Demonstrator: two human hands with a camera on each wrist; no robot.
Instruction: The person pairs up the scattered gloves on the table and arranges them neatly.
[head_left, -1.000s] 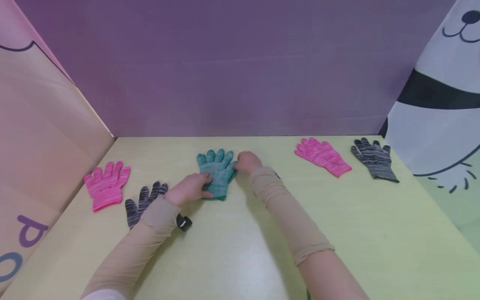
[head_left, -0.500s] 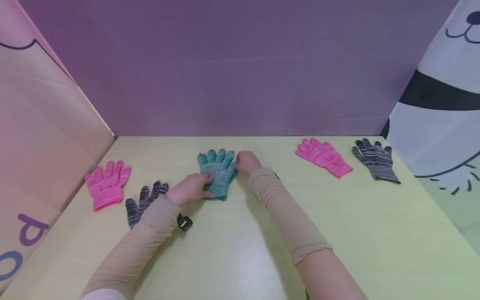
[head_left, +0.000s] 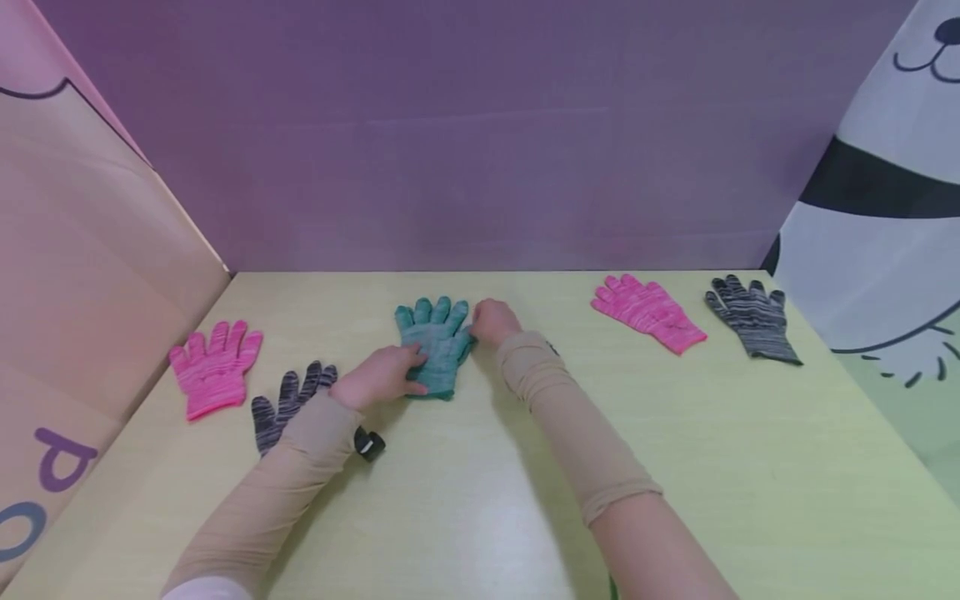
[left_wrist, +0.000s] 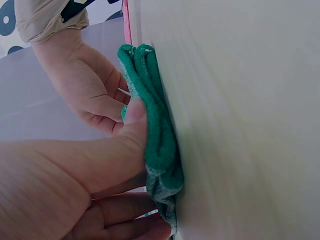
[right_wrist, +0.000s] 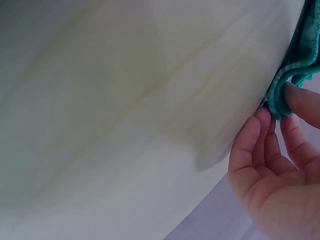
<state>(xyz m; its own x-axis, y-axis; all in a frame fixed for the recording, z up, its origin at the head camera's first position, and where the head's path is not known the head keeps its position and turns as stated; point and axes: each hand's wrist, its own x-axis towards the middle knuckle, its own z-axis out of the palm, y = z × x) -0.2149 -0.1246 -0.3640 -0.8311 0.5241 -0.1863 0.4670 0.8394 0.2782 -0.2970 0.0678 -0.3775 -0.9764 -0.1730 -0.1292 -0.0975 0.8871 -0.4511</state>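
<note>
A stacked pair of green knitted gloves (head_left: pixel 435 342) lies flat near the back middle of the table, fingers pointing away. Two layers show at the cuff (left_wrist: pixel 155 125) in the left wrist view. My left hand (head_left: pixel 378 377) rests on their left side, thumb by the cuff and fingertips on the palm area. On the other side my right hand (head_left: pixel 495 323) pinches the gloves' thumb edge, and the right wrist view shows the layered green fabric (right_wrist: pixel 282 95) between its thumb and fingers.
At the left lie a pink glove (head_left: pixel 216 375) and a grey-black glove (head_left: pixel 288 400), partly hidden by my left sleeve. Another pink glove (head_left: pixel 648 312) and grey-black glove (head_left: pixel 753 321) lie at the back right. A purple panel (head_left: pixel 495 150) stands behind the table (head_left: pixel 675 467).
Both hands hold nearly the same place on the green gloves. The other gloves have not moved; only the head view shifts slightly.
</note>
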